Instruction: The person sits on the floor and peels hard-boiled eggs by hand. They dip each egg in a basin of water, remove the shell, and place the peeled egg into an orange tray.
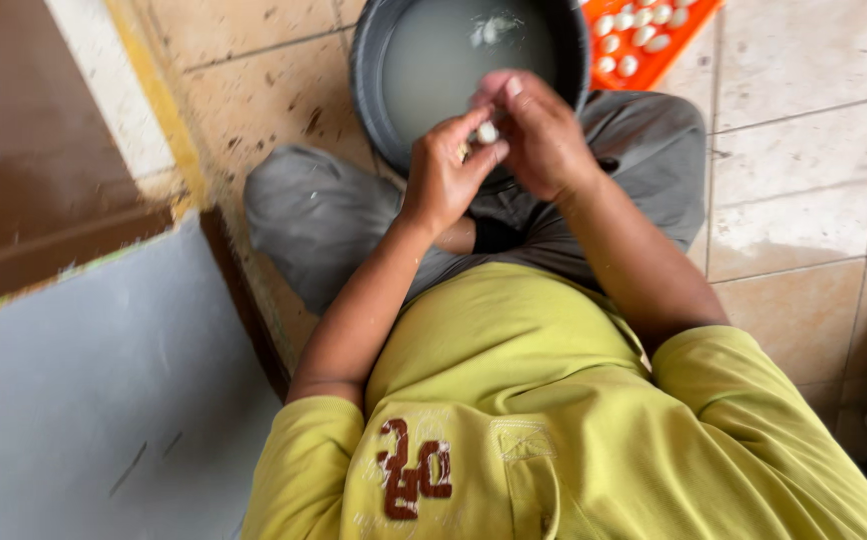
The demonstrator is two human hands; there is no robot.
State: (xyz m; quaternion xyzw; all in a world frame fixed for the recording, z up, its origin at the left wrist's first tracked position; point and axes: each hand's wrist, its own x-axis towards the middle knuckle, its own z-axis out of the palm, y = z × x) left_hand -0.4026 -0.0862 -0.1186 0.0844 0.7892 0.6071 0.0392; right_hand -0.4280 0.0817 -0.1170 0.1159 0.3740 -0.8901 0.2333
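Peeling step: left hand (444,170) and right hand (539,135) pinching small white egg (488,131), probably quail, over dark basin (374,90). Next: strip remaining shell gently.

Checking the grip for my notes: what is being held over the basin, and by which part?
A small white egg, pinched at its sides between the fingertips of the left hand and right hand, above the dark basin of cloudy water.
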